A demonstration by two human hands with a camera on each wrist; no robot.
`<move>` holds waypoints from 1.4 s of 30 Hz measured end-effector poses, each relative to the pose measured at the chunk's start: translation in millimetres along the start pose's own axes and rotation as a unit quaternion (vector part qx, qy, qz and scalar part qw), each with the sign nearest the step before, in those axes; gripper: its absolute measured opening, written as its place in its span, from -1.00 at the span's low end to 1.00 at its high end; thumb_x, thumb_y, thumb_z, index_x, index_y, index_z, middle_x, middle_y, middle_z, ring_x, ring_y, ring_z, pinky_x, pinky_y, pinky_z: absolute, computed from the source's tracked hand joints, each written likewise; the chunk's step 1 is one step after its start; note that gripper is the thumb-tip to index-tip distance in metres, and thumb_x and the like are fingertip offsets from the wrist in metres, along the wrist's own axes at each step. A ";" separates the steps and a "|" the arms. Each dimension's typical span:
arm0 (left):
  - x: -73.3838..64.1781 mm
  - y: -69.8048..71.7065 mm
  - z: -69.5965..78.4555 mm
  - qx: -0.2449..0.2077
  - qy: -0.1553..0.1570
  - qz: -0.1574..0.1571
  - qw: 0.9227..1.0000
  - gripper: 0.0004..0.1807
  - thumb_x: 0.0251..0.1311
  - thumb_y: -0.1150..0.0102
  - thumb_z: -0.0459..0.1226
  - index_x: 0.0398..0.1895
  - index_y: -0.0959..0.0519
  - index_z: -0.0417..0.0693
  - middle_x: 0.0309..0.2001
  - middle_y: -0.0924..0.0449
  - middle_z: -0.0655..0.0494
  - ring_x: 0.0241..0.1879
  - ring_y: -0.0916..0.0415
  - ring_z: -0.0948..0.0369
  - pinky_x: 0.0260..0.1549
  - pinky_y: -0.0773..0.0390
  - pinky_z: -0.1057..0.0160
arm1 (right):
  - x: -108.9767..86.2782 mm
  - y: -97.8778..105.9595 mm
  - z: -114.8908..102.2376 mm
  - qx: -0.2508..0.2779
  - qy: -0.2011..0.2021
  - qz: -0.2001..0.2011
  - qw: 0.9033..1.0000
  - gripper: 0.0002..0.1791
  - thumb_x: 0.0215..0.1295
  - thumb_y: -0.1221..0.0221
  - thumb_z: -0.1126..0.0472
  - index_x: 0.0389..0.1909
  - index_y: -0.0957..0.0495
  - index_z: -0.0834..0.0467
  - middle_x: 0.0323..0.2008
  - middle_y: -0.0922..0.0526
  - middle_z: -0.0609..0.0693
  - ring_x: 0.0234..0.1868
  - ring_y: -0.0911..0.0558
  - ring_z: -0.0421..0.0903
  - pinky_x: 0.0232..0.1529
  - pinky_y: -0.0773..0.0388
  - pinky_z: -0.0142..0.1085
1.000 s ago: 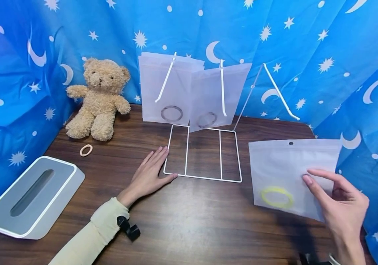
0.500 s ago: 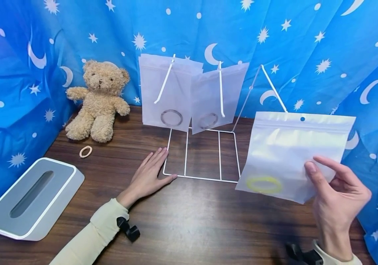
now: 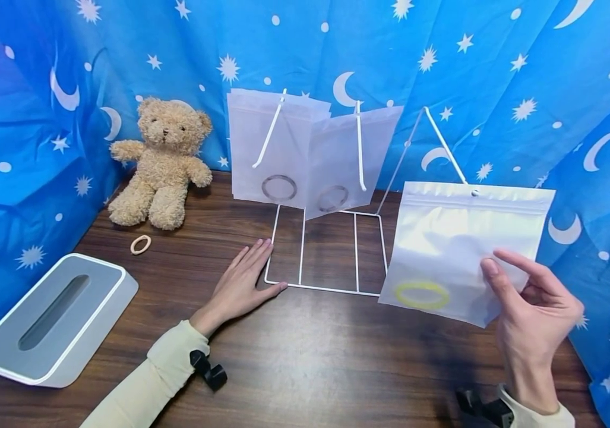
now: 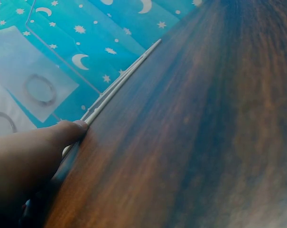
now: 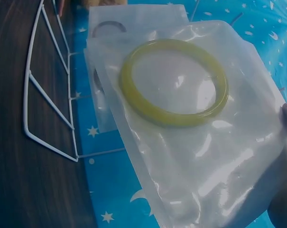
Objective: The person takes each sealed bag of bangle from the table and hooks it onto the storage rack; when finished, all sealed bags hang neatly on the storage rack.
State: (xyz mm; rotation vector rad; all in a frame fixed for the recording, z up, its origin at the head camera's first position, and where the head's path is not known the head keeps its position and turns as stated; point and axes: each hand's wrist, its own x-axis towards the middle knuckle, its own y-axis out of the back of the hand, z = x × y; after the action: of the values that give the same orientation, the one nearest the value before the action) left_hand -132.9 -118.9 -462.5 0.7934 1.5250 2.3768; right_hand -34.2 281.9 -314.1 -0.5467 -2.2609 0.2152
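Note:
My right hand (image 3: 537,312) pinches a frosted zip bag (image 3: 465,238) by its right side, between thumb and fingers. A yellow bangle (image 5: 174,83) shows through the bag's clear face in the right wrist view. The bag's top hole (image 3: 474,192) lies right at the end of the rack's right prong (image 3: 445,144), which the bag partly covers. Flat on the table, my left hand (image 3: 237,289) has its fingertips and thumb against the front left corner of the white wire rack (image 3: 328,289). In the left wrist view its thumb (image 4: 69,133) touches the wire.
Frosted bags with dark rings hang from the rack's left prong (image 3: 269,128) and middle prong (image 3: 360,145). A teddy bear (image 3: 163,160) sits back left, with a small beige ring (image 3: 141,244) before it. A grey-topped tissue box (image 3: 53,321) stands at the left edge.
My right hand has raised the bag and brought it slightly left, its hole now at the right prong's end. My left hand has stayed at the rack's corner.

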 end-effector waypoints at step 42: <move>3.9 -4.1 7.6 0.001 -0.002 -0.007 1.000 0.04 0.21 0.00 0.35 0.50 -0.12 -0.22 0.50 -0.08 -0.04 0.49 0.07 0.09 0.43 0.11 0.08 | 95.9 -39.5 123.4 0.067 -0.127 -0.008 0.990 -0.60 -0.03 -0.43 0.52 -0.12 -0.61 0.53 -0.33 -0.65 0.16 -0.16 -0.47 -0.11 -0.07 -0.48 -0.36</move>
State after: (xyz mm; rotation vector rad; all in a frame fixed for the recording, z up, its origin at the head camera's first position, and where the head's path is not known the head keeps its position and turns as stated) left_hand -132.6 -109.4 -462.5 0.7856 1.5266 2.3629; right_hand -194.9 292.0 -321.8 -0.4517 -2.4733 0.4478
